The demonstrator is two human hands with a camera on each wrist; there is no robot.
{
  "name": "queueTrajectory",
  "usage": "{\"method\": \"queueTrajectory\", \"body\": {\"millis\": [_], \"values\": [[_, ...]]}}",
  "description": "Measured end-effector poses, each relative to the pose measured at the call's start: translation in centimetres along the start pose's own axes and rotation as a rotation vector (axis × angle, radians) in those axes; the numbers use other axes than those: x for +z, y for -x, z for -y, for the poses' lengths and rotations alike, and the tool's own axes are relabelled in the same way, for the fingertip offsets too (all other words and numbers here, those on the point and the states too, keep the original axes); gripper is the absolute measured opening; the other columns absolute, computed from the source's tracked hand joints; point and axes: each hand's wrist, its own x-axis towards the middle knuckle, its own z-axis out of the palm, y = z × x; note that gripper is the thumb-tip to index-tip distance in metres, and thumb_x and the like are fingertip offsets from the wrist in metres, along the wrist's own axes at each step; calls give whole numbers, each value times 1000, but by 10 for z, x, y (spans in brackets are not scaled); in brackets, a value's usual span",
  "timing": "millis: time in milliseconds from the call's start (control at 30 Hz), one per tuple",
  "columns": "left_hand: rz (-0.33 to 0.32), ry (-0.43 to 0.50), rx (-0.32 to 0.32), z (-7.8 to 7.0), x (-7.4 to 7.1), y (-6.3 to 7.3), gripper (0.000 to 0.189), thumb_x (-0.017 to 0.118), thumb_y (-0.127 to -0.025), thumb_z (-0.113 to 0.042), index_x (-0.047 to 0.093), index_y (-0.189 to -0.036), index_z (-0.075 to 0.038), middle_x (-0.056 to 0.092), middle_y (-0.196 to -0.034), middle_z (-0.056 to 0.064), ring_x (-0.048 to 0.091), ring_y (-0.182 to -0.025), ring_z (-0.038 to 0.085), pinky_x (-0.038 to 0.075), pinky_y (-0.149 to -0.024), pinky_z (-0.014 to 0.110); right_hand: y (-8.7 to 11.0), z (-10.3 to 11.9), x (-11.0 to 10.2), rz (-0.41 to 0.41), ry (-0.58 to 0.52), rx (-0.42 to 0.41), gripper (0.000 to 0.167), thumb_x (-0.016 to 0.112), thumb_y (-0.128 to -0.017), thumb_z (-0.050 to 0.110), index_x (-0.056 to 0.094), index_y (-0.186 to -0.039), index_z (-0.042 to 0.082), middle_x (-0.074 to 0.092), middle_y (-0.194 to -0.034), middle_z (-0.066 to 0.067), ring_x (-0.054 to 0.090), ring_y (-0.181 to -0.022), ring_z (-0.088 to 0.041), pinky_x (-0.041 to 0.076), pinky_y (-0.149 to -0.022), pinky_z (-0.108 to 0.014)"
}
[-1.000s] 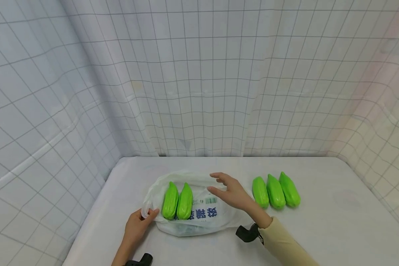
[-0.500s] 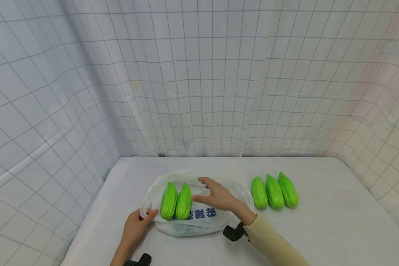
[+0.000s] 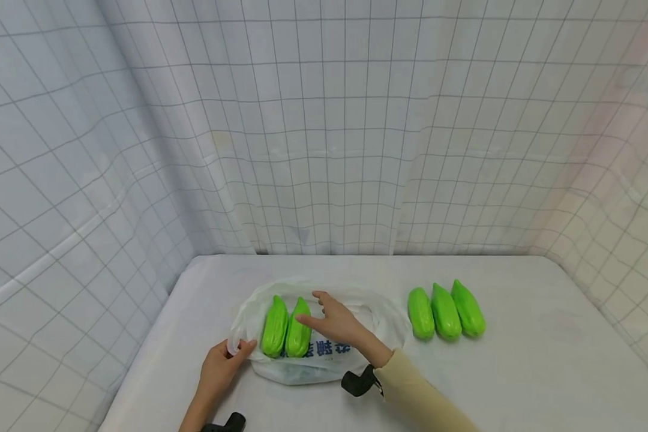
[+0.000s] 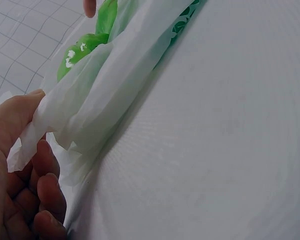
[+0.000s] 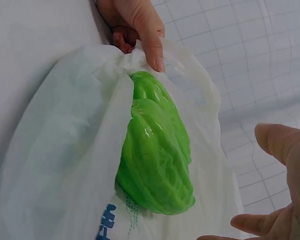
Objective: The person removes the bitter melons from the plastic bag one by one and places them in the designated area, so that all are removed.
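Note:
A white plastic bag (image 3: 297,373) lies on the table, its mouth spread wide. Two glossy green bitter melons (image 3: 275,330) rest side by side in it, above blue print. My left hand (image 3: 219,369) pinches the bag's near left edge; in the left wrist view the thumb and curled fingers grip the thin plastic (image 4: 85,100). Over the bag, my right hand (image 3: 337,321) hovers with fingers spread and holds nothing, its thumb overlapping the right melon (image 3: 297,339). The right wrist view has that hand (image 5: 297,170) apart from the melons (image 5: 157,155).
Several more things stand around: a row of 3 green bitter melons (image 3: 446,313) lies right of the bag on the white table (image 3: 545,360). White grid-patterned curtains (image 3: 324,150) close off the back and both sides.
My right hand has moved left across the bag, from near its middle to the right melon. My left hand keeps its grip on the edge, and the melons have stayed put.

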Motion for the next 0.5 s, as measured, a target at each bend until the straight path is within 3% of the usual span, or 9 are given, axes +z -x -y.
{"method": "queueTrajectory", "body": {"millis": [200,500], "values": [[7,7,-13,-1,-1,0,33,72,-84,-38,61,-80,-7,43,-58,-3,39,-54,11,32,-53,26,-3,-3,9,-70,36,64,77,54,-92,53,33,-143,0,46,-135,-24,53,-114,-37,44,-86,-50],[22,-5,-15,-6,-2,1,35,70,-86,-39,61,-82,-6,42,-57,-5,38,-54,11,31,-53,26,-6,-4,20,-92,77,102,80,57,-90,53,34,-141,-4,53,-125,-25,56,-107,-36,44,-85,-50]]}}
